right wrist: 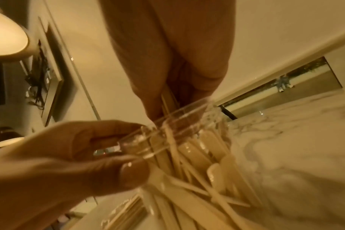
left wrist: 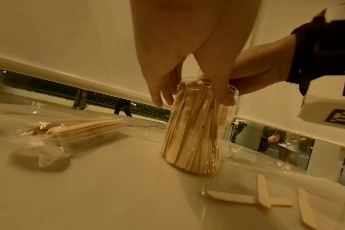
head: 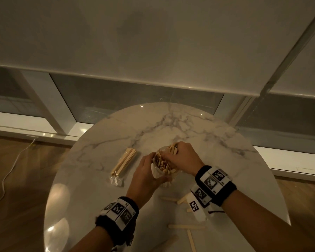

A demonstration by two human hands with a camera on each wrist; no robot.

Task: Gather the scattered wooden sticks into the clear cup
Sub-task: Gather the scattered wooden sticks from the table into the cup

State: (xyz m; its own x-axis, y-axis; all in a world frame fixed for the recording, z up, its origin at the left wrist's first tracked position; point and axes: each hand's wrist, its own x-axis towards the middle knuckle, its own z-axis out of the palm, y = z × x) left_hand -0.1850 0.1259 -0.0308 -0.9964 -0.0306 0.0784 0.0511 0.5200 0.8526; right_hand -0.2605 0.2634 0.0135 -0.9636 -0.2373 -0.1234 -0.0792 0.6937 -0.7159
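Note:
A clear cup, packed with wooden sticks, stands on the marble table. My left hand grips the cup near its rim from the left. Over the cup's mouth, my right hand pinches a few sticks whose lower ends are inside the cup. Several loose sticks lie on the table near me, under my right wrist.
A plastic bag of sticks lies left of the cup. A crumpled clear wrapper lies under the loose sticks. The round table's edge curves close on the left. A white cable runs over the wooden floor.

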